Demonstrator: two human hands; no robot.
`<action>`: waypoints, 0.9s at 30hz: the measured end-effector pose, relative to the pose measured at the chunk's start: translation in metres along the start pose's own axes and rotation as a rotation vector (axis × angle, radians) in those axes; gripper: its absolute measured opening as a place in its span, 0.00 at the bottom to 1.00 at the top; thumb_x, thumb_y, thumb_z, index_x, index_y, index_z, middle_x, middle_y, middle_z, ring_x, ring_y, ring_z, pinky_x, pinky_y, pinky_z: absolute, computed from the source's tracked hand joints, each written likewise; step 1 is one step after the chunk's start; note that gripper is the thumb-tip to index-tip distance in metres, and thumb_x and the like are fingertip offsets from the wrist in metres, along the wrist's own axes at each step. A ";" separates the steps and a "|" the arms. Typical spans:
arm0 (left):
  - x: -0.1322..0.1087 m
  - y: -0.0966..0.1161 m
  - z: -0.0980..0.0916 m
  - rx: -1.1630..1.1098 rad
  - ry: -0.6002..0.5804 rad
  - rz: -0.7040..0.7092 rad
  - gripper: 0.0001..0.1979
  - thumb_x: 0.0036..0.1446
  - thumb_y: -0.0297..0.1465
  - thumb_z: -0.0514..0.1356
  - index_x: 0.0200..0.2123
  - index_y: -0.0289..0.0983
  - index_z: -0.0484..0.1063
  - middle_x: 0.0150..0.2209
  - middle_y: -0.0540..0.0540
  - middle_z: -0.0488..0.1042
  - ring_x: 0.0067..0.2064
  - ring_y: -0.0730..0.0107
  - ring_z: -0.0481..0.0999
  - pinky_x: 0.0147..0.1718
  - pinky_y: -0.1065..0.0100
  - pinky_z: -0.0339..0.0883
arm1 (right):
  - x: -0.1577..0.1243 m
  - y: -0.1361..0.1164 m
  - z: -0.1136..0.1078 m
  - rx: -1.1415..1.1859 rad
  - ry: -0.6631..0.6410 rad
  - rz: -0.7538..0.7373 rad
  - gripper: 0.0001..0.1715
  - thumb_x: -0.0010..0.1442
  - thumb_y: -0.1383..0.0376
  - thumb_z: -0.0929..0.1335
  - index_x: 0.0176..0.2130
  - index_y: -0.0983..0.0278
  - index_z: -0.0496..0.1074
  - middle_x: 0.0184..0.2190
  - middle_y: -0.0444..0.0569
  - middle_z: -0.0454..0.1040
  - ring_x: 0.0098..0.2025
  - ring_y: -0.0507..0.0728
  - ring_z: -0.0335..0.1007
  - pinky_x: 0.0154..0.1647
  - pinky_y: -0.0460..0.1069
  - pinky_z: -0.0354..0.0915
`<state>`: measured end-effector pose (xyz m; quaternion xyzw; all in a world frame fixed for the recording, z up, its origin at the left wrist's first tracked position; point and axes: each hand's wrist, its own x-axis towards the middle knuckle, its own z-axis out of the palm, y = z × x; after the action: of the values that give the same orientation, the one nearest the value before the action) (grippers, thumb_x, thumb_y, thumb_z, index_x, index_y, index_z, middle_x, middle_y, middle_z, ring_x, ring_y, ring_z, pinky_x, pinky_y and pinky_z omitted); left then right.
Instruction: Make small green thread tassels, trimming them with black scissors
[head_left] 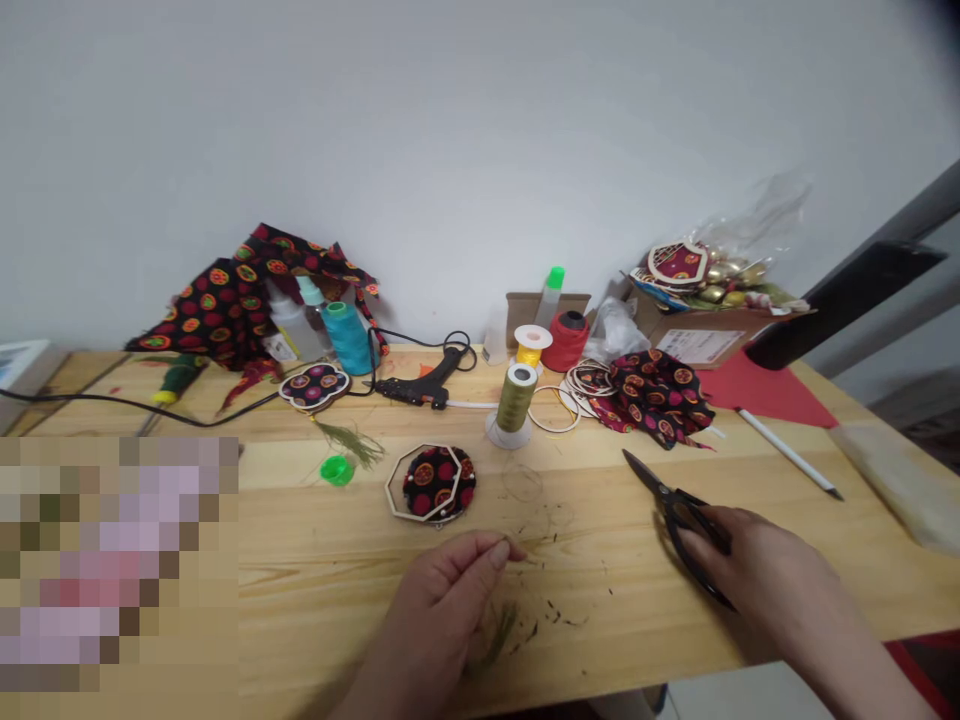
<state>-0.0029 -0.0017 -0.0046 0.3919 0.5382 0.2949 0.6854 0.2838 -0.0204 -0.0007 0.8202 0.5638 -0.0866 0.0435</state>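
On the tabletop [322, 570], our right hand [772, 572] grips scissors [666, 497] at near right; our left hand [450, 595], near centre beside green thread [502, 632], pinches something we cannot tell.

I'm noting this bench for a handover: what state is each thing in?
Scissors: blades closed, in the right hand
Left hand: thumb and finger pinched together
Olive thread spool: upright
Yellow thread spool: upright
Red thread cone: upright
Teal thread cone: upright
Glue gun: lying on its side
White pen: lying flat
Cardboard box: open, filled
Green-topped bottle: cap on
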 end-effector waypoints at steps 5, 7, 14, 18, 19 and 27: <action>0.001 0.000 0.004 -0.080 -0.057 -0.015 0.18 0.53 0.44 0.59 0.34 0.33 0.76 0.12 0.61 0.52 0.16 0.80 0.47 0.16 0.73 0.40 | -0.004 -0.004 0.002 0.046 0.303 -0.276 0.14 0.59 0.62 0.63 0.37 0.67 0.74 0.35 0.60 0.77 0.38 0.68 0.72 0.40 0.60 0.65; 0.000 0.001 0.004 -0.095 -0.063 -0.016 0.18 0.53 0.44 0.60 0.34 0.33 0.76 0.12 0.61 0.52 0.15 0.80 0.47 0.16 0.73 0.39 | -0.008 -0.020 -0.001 0.222 0.427 -0.449 0.14 0.61 0.64 0.62 0.39 0.66 0.75 0.38 0.58 0.77 0.41 0.65 0.71 0.44 0.58 0.65; -0.004 0.007 0.002 -0.133 0.018 0.020 0.19 0.50 0.45 0.62 0.34 0.35 0.77 0.12 0.61 0.51 0.16 0.80 0.46 0.15 0.75 0.41 | -0.019 -0.092 -0.004 0.661 0.211 -0.728 0.09 0.60 0.72 0.65 0.35 0.64 0.76 0.31 0.48 0.75 0.38 0.57 0.66 0.39 0.51 0.64; -0.004 0.005 -0.001 -0.133 0.048 0.045 0.18 0.51 0.44 0.62 0.36 0.35 0.77 0.13 0.61 0.51 0.17 0.80 0.46 0.15 0.75 0.41 | -0.017 -0.113 0.005 0.549 0.223 -0.735 0.10 0.55 0.78 0.68 0.33 0.66 0.76 0.30 0.49 0.74 0.38 0.58 0.64 0.38 0.51 0.63; -0.004 0.004 -0.002 -0.141 0.061 0.051 0.18 0.51 0.44 0.62 0.36 0.35 0.77 0.13 0.61 0.51 0.17 0.80 0.46 0.15 0.76 0.42 | -0.016 -0.116 0.008 0.492 0.241 -0.736 0.10 0.55 0.78 0.68 0.31 0.66 0.75 0.29 0.49 0.73 0.37 0.58 0.64 0.37 0.50 0.62; -0.002 0.002 -0.004 -0.256 0.109 0.061 0.18 0.50 0.44 0.63 0.37 0.35 0.76 0.13 0.62 0.51 0.16 0.81 0.45 0.14 0.76 0.41 | -0.017 -0.133 0.031 0.140 0.327 -0.738 0.09 0.50 0.78 0.70 0.23 0.66 0.73 0.24 0.53 0.72 0.31 0.61 0.63 0.31 0.54 0.57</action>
<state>-0.0073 -0.0016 -0.0020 0.3009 0.5208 0.4025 0.6901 0.1511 0.0065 -0.0248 0.5667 0.8125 -0.0032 -0.1366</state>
